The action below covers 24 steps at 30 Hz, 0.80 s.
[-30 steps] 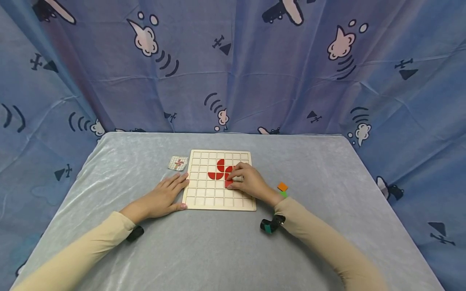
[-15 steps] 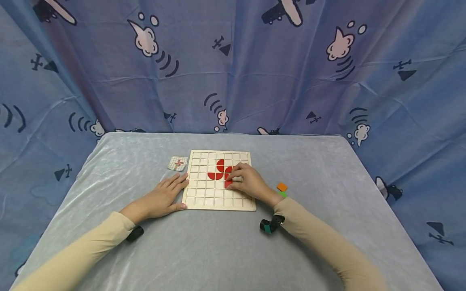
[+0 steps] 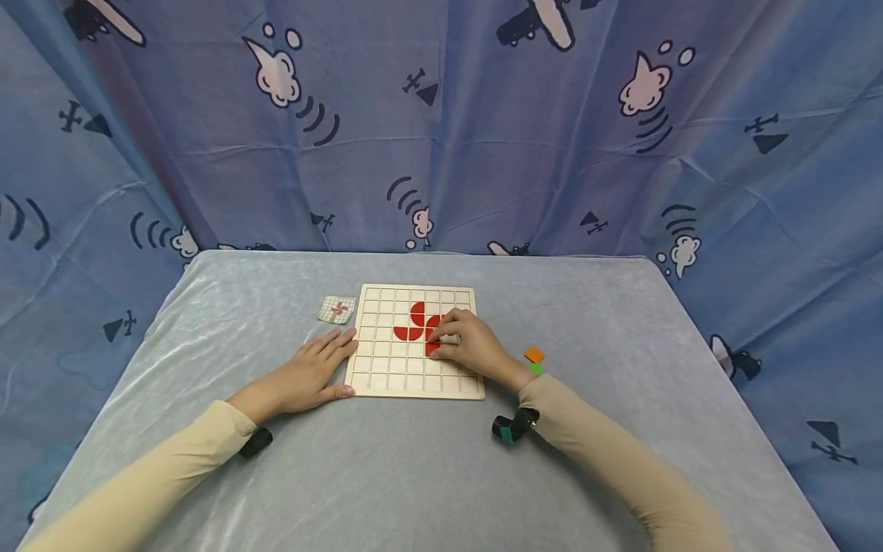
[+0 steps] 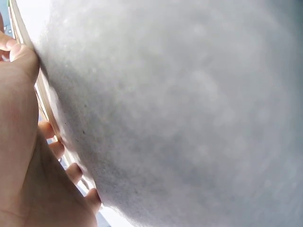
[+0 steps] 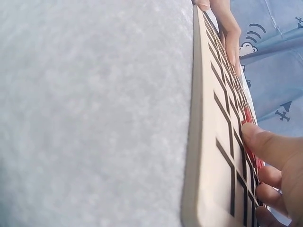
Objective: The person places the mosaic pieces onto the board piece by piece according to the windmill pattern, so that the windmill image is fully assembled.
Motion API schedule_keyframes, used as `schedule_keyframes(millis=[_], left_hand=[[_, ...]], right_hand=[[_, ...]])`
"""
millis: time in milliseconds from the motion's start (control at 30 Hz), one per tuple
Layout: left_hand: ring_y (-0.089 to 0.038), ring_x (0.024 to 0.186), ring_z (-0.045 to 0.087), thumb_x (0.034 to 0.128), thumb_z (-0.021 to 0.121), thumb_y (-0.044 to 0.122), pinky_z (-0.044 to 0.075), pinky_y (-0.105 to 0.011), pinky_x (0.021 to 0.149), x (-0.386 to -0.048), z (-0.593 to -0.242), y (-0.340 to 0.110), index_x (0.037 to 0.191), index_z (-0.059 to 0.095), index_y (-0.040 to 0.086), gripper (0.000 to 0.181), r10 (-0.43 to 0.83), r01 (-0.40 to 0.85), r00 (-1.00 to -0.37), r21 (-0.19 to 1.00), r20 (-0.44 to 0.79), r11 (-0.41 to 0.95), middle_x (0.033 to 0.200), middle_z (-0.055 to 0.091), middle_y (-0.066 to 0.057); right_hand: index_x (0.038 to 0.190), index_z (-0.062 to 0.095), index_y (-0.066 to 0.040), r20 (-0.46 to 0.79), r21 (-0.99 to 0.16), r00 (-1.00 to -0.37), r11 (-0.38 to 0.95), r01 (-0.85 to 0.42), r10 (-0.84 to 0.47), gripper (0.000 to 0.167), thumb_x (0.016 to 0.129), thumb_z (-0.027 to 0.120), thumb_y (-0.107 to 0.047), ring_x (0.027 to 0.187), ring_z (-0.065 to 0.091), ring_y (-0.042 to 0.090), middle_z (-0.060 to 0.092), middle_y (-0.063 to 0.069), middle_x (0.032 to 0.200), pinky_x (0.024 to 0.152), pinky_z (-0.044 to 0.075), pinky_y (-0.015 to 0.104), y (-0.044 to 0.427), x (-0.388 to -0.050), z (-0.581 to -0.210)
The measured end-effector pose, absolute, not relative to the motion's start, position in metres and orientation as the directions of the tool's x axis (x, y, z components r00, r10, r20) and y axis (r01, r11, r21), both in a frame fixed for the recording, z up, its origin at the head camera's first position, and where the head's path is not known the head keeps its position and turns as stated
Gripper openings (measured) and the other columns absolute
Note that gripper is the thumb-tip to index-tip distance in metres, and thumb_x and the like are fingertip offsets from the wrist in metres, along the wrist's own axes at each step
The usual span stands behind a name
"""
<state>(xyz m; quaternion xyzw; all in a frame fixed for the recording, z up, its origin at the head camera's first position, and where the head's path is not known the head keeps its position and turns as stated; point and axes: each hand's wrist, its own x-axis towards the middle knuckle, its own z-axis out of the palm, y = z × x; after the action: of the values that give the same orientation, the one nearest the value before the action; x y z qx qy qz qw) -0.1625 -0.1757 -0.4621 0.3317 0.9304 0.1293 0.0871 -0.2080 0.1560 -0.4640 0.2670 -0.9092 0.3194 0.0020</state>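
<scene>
While the left hand [image 3: 310, 376] rests, fingers extended, at the nine o'clock edge of the gridded board [image 3: 389, 376], patterned card [image 3: 337, 310] lies toward ten; red pieces [image 3: 416, 333] near centre; right hand [image 3: 476, 346], at three, pinches red tile [image 3: 431, 349].

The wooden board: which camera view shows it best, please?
The head view: nearly the whole board is visible from above, partly hidden by the right hand. The right wrist view shows its edge and grid slantwise; the left wrist view shows only a thin strip.
</scene>
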Motion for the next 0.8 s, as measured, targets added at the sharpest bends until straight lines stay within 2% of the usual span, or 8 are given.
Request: schedule_keyframes(millis=[400,800], left_hand=[[-0.040,0.154,0.015,0.0967,0.055,0.052,0.020,-0.064,0.120,-0.1635,-0.4634,-0.1761,0.157,0.026,0.006,0.081,0.633,0.586,-0.769,0.300,-0.087,0.753,0.167,0.017,-0.013],[-0.040,0.154,0.015,0.0969,0.055,0.052,0.020,-0.064,0.119,-0.1629,-0.4628,-0.1753,0.156,0.026,0.005,0.081,0.636,0.589,-0.767,0.299,-0.086,0.751,0.167,0.017,-0.014]], right_hand=[[0.098,0.080,-0.018,0.178,-0.583,-0.853,0.646,-0.493,-0.490,0.016,0.083,0.081,-0.025,0.102,0.057,0.017,0.064,0.001,0.106,0.090,0.049,0.037,0.1570,-0.2089,-0.4629],[0.100,0.080,-0.018,0.159,-0.584,-0.851,0.647,-0.490,-0.500,0.017,0.083,0.081,-0.024,0.101,0.058,0.018,0.064,0.001,0.107,0.089,0.050,0.037,0.1582,-0.2097,-0.4607]])
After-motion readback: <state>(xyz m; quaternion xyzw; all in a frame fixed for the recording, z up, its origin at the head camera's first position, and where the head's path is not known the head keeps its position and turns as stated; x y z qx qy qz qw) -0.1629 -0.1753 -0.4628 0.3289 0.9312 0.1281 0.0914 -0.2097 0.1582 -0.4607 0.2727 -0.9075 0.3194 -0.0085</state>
